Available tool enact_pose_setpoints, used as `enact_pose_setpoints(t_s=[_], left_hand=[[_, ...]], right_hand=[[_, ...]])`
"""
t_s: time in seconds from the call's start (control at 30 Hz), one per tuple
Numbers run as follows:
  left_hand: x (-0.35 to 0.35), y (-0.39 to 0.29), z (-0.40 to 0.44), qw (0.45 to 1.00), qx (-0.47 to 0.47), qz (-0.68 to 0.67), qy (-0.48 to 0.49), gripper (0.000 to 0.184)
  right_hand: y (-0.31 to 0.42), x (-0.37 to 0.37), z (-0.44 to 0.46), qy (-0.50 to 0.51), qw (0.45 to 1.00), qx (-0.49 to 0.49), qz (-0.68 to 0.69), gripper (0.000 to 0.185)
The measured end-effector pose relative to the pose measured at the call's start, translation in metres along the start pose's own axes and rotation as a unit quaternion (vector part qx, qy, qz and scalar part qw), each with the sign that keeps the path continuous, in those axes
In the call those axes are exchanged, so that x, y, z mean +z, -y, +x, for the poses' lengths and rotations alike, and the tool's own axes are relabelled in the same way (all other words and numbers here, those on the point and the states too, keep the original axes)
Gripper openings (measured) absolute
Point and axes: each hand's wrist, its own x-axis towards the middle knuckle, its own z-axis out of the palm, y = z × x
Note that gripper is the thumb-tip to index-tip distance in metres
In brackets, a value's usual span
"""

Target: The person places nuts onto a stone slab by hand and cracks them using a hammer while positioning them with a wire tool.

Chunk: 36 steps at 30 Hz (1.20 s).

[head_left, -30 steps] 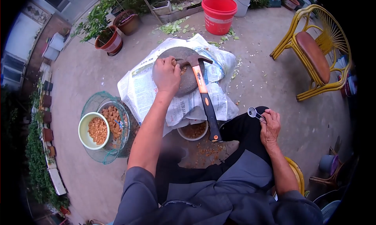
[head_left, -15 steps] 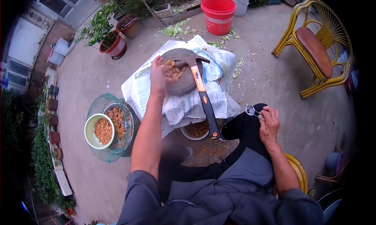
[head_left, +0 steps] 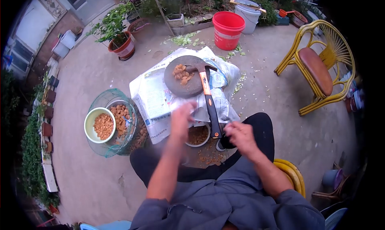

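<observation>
My left hand [head_left: 182, 117] is smeared by motion in front of the newspaper [head_left: 154, 99], so its fingers cannot be read. My right hand [head_left: 242, 137] is closed on a small metal tool [head_left: 227, 119] with a coiled round end, now blurred. Between the hands lies a claw hammer [head_left: 211, 105], its head on a round grey stone [head_left: 184, 91] and its black handle toward me. A small heap of brown, pit-like pieces [head_left: 182, 74] rests on the stone. Beneath the newspaper's near edge, a white bowl [head_left: 204, 142] holds brown bits.
To the left, a pale green bowl [head_left: 89, 128] of brown kernels sits on a green mesh basket [head_left: 106, 152] containing larger brown pieces. A red bucket [head_left: 228, 35], a white bucket [head_left: 249, 19] and a potted plant [head_left: 124, 49] stand beyond. A yellow chair [head_left: 317, 67] is at right.
My left hand has left the brown heap and moved back toward me. My right hand has come left, from above my knee to near the hammer handle, with the metal tool. The view has shifted slightly.
</observation>
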Motion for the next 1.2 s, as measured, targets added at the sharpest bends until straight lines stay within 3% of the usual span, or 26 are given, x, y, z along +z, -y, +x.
enact_pose_setpoints(t_s=[0.07, 0.13, 0.23, 0.33, 0.37, 0.4, 0.43, 0.47, 0.5, 0.6, 0.7, 0.8, 0.87, 0.9, 1.0, 1.2], left_hand=[[0.012, 0.018, -0.056, 0.996, -0.028, -0.003, 0.086, 0.037], [0.015, 0.029, -0.092, 0.988, -0.012, -0.05, 0.145, 0.035], [0.017, 0.033, -0.129, 0.978, -0.049, -0.198, 0.039, 0.031], [0.0, 0.037, -0.139, 0.979, -0.068, -0.191, 0.006, 0.025], [-0.007, 0.036, -0.14, 0.975, -0.102, -0.197, -0.021, 0.02], [-0.014, 0.058, -0.134, 0.972, -0.013, -0.233, -0.019, 0.018], [-0.021, 0.066, -0.132, 0.967, -0.016, -0.247, -0.054, 0.021], [-0.03, 0.073, -0.131, 0.961, -0.019, -0.261, -0.089, 0.024], [-0.042, 0.074, -0.131, 0.96, -0.048, -0.262, -0.093, 0.023], [-0.072, 0.086, -0.131, 0.972, -0.077, -0.192, -0.114, 0.023], [-0.083, 0.106, -0.137, 0.981, -0.064, -0.154, -0.099, 0.023], [-0.091, 0.107, -0.139, 0.983, -0.104, -0.132, -0.076, 0.023], [-0.094, 0.099, -0.141, 0.98, -0.129, -0.136, -0.063, 0.023], [-0.097, 0.1, -0.14, 0.981, -0.123, -0.137, -0.059, 0.02], [-0.109, 0.106, -0.137, 0.979, -0.131, -0.139, -0.065, 0.019], [-0.142, 0.118, -0.143, 0.982, -0.133, -0.116, -0.07, 0.015]], right_hand=[[0.006, 0.038, -0.005, 0.089, 0.977, 0.167, 0.096, 0.009], [-0.001, 0.064, -0.011, 0.134, 0.969, 0.179, 0.108, 0.009], [-0.016, 0.087, -0.019, 0.21, 0.934, 0.241, 0.157, 0.01], [-0.014, 0.102, -0.03, 0.244, 0.938, 0.226, 0.096, 0.021], [-0.015, 0.105, -0.032, 0.238, 0.958, 0.159, -0.007, 0.02], [-0.022, 0.101, -0.029, 0.23, 0.964, 0.015, -0.136, 0.019], [-0.031, 0.094, -0.023, 0.215, 0.933, -0.129, -0.259, 0.019], [-0.036, 0.088, -0.02, 0.195, 0.867, -0.269, -0.372, 0.02], [-0.022, 0.086, -0.024, 0.136, 0.858, -0.213, -0.447, 0.024], [-0.016, 0.064, -0.008, -0.046, 0.825, -0.273, -0.493, 0.026], [-0.034, 0.033, 0.029, -0.151, 0.85, -0.2, -0.464, 0.035], [-0.073, 0.005, 0.073, -0.148, 0.916, -0.136, -0.346, 0.039], [-0.064, 0.007, 0.082, -0.088, 0.981, 0.058, -0.162, 0.034], [-0.059, 0.011, 0.086, -0.055, 0.984, 0.154, -0.063, 0.031], [-0.049, 0.028, 0.092, 0.063, 0.977, 0.18, 0.095, 0.028], [-0.039, 0.049, 0.11, 0.129, 0.928, 0.252, 0.241, 0.03]])
